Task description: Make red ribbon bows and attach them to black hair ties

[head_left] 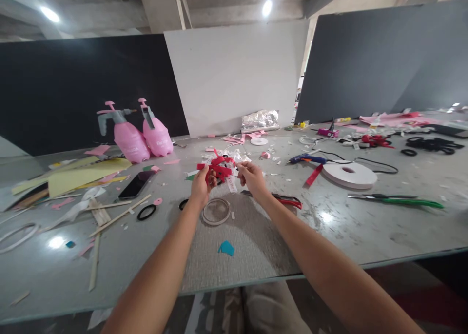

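And here are the hands in the thick of it: the left hand [200, 186] has its fingers closed on a red ribbon piece [220, 170], raised mid-counter, while the right hand [253, 177] brings its fingers together just beside it, too small to tell whether they grip an end. Behind them, white scraps [239, 156] crowd in; the right wrist crosses over a red-handled cutter [292, 200], and a pale ring [216, 224] lies between the forearms. Out left, a phone [135, 185], wooden sticks [120, 216] and two pink spray bottles [131, 143] fill the side; out right come a blue glue gun [307, 159], a white roll [360, 174] and green-handled scissors [413, 202]. Farther back, a white board [244, 75] closes off the rear. Nearer, just a blue scrap [227, 248] sits before the counter's [395, 231] front edge, and more open surface stretches right, between scissors and edge.
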### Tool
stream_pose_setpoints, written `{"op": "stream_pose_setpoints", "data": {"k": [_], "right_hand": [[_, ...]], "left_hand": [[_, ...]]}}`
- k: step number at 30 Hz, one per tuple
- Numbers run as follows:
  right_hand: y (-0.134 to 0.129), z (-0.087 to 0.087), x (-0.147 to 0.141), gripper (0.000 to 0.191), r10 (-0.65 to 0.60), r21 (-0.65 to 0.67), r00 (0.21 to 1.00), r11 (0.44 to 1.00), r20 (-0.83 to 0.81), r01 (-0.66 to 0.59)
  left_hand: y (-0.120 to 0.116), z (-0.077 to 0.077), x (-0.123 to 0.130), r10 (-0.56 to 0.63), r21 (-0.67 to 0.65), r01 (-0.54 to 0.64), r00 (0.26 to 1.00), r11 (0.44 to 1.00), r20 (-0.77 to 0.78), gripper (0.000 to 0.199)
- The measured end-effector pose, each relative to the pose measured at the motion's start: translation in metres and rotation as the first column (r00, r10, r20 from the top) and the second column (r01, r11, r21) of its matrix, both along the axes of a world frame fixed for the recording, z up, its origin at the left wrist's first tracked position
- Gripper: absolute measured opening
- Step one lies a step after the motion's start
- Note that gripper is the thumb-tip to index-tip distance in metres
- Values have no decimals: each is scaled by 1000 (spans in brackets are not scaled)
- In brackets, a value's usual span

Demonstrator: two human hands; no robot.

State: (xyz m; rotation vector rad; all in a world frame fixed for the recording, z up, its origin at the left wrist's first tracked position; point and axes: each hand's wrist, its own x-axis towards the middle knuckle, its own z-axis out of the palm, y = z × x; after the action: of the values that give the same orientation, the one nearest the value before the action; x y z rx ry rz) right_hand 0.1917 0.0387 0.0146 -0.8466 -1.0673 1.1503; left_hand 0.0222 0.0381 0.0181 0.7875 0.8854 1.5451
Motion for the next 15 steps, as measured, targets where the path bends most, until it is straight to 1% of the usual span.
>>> {"op": "stream_pose_setpoints", "data": {"k": [4,7,10,11,13,15], "right_hand": [[-8,1,-8,40,95,26,993,995,75,-97],[-9,-2,-12,41,151,6,981,988,120,-153],[-9,-5,-14,45,102,-77,994,992,49,-98],[-10,-5,-14,46,99,-105,995,990,14,-97],[-12,-5,-14,47,154,-132,986,978,-64,-162],[-14,-5,-14,43,225,-113,967,965,-117,-238]], "left_hand": [[-2,-2,7,10,64,-1,990,998,-138,41],[-3,-4,11,1,71,15,975,997,-223,42],[-5,-4,13,-49,58,67,963,996,-267,43],[-5,-4,13,-65,56,83,960,995,-271,43],[-5,-4,13,-87,57,107,957,993,-277,43],[-4,-5,12,-93,57,116,947,992,-306,41]]}}
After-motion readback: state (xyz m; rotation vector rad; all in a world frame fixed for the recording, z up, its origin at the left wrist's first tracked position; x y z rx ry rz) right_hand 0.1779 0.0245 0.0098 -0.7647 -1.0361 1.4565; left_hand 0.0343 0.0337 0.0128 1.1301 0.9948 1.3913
